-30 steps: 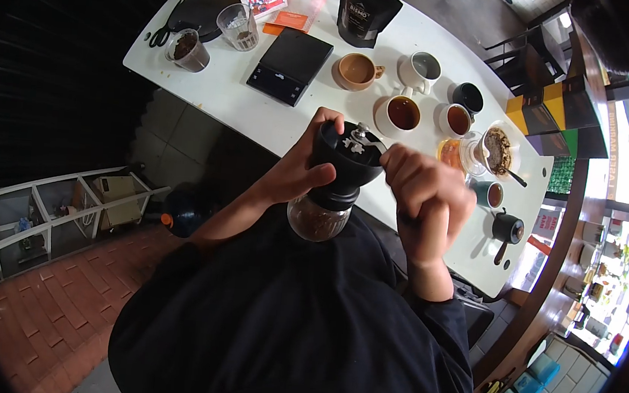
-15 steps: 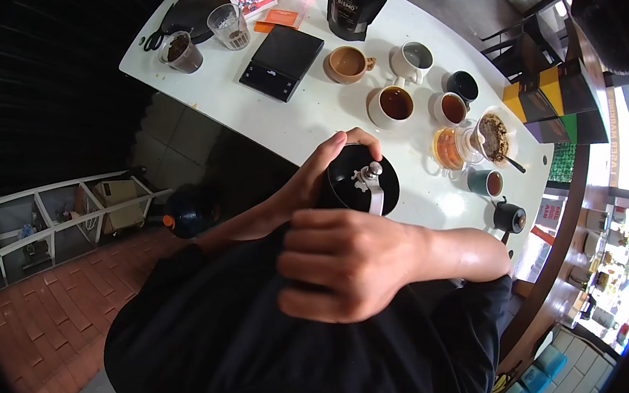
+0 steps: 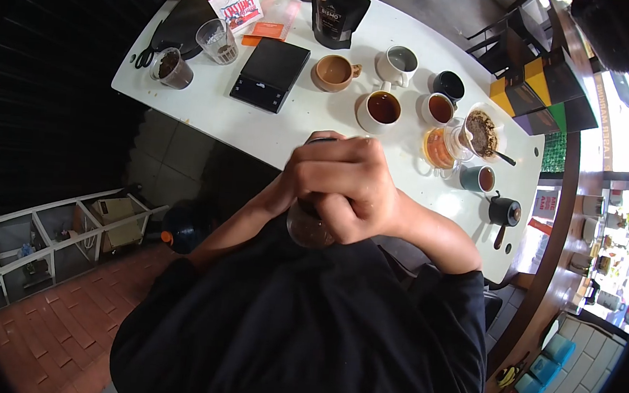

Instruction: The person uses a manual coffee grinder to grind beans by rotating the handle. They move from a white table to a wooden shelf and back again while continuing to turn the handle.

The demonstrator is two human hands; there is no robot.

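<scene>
I hold a hand coffee grinder in front of my chest, at the near edge of the white table. Its glass jar with dark grounds shows below my hands, and a sliver of the black top peeks out above my knuckles. My left hand wraps the grinder's body from the left and is mostly hidden. Over the top of the grinder, my right hand is closed on the crank handle, which I cannot see.
On the table stand a black scale, a black coffee bag, several cups of coffee, a glass server, a dripper, a small black pitcher and two glass cups. A white rack stands on the floor at left.
My right hand has swung the crank from the far right, round toward my chest, and now up over the grinder's top, hiding it. The left hand keeps its grip.
</scene>
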